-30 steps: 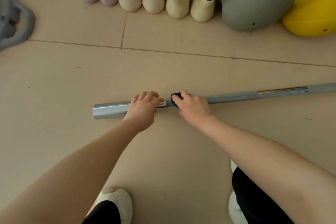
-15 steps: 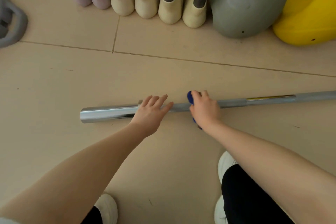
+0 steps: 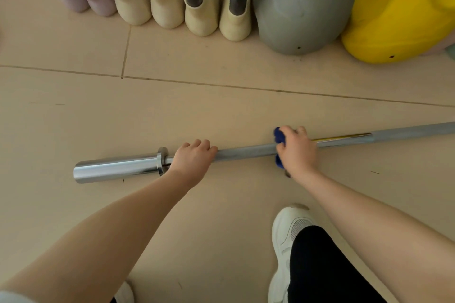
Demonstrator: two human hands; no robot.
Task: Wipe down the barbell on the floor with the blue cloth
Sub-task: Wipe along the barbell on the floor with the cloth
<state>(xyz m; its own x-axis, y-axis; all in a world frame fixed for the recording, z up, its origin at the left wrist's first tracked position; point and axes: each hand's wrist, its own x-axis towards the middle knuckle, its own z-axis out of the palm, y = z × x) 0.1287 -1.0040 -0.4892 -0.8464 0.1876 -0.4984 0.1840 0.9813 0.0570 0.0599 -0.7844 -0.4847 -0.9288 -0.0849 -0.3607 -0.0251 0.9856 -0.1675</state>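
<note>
Barbell [image 3: 246, 151] lay on tiled floor [image 3: 221, 110], near row of kettlebells [image 3: 302, 7]; left hand [image 3: 192, 161] curled over shaft beside collar; right hand [image 3: 298, 150] gripped blue cloth [image 3: 279, 136] wrapped round shaft, hands apart

Barbell [image 3: 246, 151] lay across floor [image 3: 221, 110]; kettlebells [image 3: 197, 2] stood well beyond fingers [image 3: 197, 143]; shoe [image 3: 285, 236] behind them.
</note>
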